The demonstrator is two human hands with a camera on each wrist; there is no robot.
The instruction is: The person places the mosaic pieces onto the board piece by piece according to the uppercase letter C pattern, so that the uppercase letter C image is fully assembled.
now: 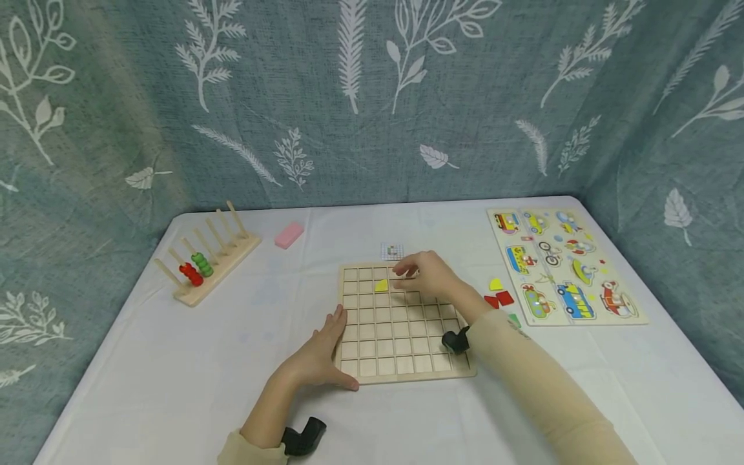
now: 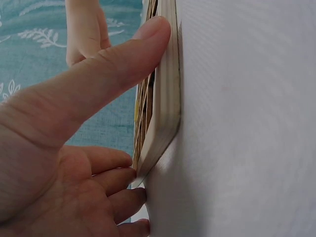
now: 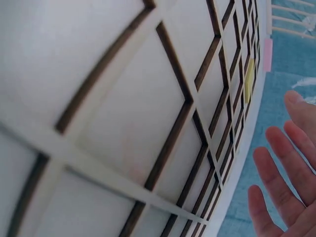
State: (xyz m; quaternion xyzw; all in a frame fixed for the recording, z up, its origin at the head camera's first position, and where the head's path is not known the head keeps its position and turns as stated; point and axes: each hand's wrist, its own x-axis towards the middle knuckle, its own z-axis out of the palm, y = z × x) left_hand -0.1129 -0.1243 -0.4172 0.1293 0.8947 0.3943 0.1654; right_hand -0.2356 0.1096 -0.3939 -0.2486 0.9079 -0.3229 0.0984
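A wooden grid board point(image 1: 383, 330) lies on the white table, with a yellow piece point(image 1: 381, 285) in one of its upper cells. My left hand point(image 1: 316, 352) rests at the board's near left corner, thumb along the front edge and fingers along the left side. In the left wrist view, the thumb point(image 2: 153, 44) touches the board's edge point(image 2: 165, 106). My right hand point(image 1: 427, 276) is over the board's far part, just right of the yellow piece. Seen from the right wrist, its fingers point(image 3: 279, 180) are spread and loosely bent, holding nothing.
Red pieces point(image 1: 504, 298), another yellow piece point(image 1: 495, 284) and a green piece point(image 1: 514, 320) lie right of the board, beside a vehicle puzzle point(image 1: 543, 274). Behind the board is a small patterned card point(image 1: 392, 251). A pink block point(image 1: 289, 235) and a peg stand point(image 1: 223, 265) with beads are at left.
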